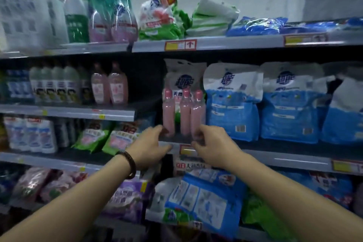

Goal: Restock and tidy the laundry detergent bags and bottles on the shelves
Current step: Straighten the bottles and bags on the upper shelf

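Nearest, at the bottom centre, a leaning bag (198,200) tips out of the lowest shelf and has not yet been straightened, I judge. Above it both forearms reach up to mid-frame, the left wrist wearing a bracelet (128,164). The left hand (151,145) curls its fingers on the lower left corner of the pack (184,112), three pink bottles bundled in clear wrap. The right hand (211,143) pinches the lower right corner. Blur hides how firm either hold is. A hand on each corner probably keeps the tall pack upright and square while it is seated on the shelf (284,160), its base at the front lip just above a price tag (186,150). Right of it, touching, blue bags (231,104) stand facing forward. Farther off, at the left, bottles (110,86) stand in rows.
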The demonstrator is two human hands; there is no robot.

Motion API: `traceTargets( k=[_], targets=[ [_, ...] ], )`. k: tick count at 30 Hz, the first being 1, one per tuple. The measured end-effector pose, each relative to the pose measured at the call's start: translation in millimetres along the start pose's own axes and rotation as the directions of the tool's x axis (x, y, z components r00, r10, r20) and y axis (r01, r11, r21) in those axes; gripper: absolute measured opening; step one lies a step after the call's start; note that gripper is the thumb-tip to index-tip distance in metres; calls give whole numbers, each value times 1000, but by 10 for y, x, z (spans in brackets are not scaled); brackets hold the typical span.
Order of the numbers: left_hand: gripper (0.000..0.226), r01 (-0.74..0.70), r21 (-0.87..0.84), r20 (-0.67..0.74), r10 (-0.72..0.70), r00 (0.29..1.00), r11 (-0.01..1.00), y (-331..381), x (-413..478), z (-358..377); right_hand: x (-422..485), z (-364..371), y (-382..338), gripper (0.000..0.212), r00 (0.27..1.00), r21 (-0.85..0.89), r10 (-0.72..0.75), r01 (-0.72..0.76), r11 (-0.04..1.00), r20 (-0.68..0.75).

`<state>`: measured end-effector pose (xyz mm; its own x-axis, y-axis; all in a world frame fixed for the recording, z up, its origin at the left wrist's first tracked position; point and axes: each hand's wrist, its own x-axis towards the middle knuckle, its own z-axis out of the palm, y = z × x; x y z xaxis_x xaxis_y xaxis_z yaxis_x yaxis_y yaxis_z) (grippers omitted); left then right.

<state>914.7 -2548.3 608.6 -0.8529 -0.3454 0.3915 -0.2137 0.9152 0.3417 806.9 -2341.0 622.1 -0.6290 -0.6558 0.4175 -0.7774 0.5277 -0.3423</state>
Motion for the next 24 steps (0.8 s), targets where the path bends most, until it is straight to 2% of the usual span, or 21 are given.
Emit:
traceTargets(
  k=[5, 9, 11, 13, 16, 21, 24],
  targets=[
    [77, 59, 22, -96, -57, 994, 998, -159, 813, -247, 706, -107, -236, 20, 997, -50, 7, -11, 999, -77],
    [76, 56, 114, -216, -30, 976, 992, -187, 1333, -306, 1357, -264, -385, 4, 994, -220, -31, 7, 975, -107],
    [78, 79, 91, -228, -56, 972, 993, -206, 1559, -280, 1705, -314, -404, 14, 993, -380, -64, 22, 925, -99],
    [83, 88, 64, -200, -74, 977, 994, -270, 1733, -219, 2006, -335, -383, 31, 996, -517, -61, 22, 856, -58],
    [90, 103, 10, -89, -102, 991, 995, -413, 1893, -98, 2300, -301, -335, 33, 999, -595, -6, 26, 803, 34],
    [64, 73, -229, 18, -71, 997, 971, -661, 1929, 22, 2496, -210, -228, 31, 995, -508, 16, 34, 861, 95],
    [70, 79, -196, 39, -73, 997, 977, -677, 1935, -47, 2535, -146, -158, 23, 998, -490, 7, 25, 871, 62]
  ],
)
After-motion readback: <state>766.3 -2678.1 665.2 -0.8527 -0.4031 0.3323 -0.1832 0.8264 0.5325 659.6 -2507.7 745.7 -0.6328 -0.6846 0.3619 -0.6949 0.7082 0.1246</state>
